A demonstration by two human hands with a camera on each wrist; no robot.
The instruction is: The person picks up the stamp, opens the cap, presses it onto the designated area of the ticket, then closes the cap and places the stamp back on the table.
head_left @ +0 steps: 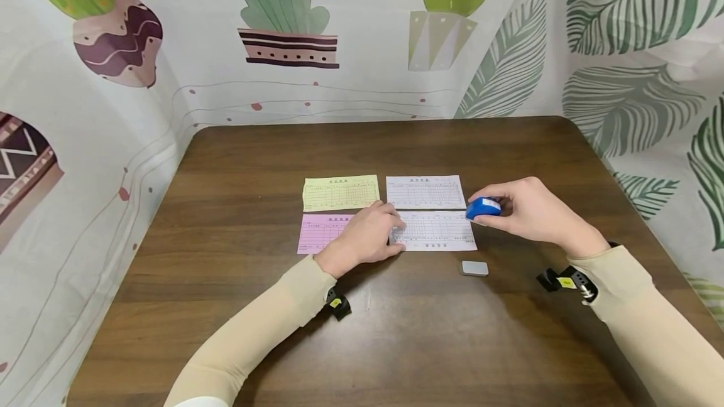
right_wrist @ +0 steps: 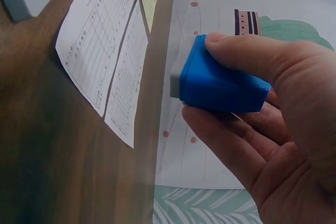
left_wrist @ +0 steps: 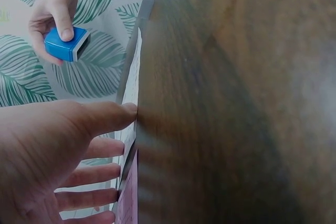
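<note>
My right hand [head_left: 528,215] pinches a blue hand stamp [head_left: 483,207] between thumb and fingers. In the right wrist view the stamp [right_wrist: 223,85] shows a grey-white stamping end, held off the table. My left hand [head_left: 364,234] touches the lower white form [head_left: 438,231] with its fingers extended, over the corner where it meets the pink form [head_left: 322,233]. Behind these lie a yellow form [head_left: 340,194] on the left and another white form [head_left: 425,193] on the right. A small grey cap-like block [head_left: 474,268] lies in front of the lower white form.
All of this lies on a dark wooden table [head_left: 254,162]. A white cloth [head_left: 367,93] printed with cacti and leaves hangs behind and beside it. Each wrist wears a black strap [head_left: 579,284] with a small camera.
</note>
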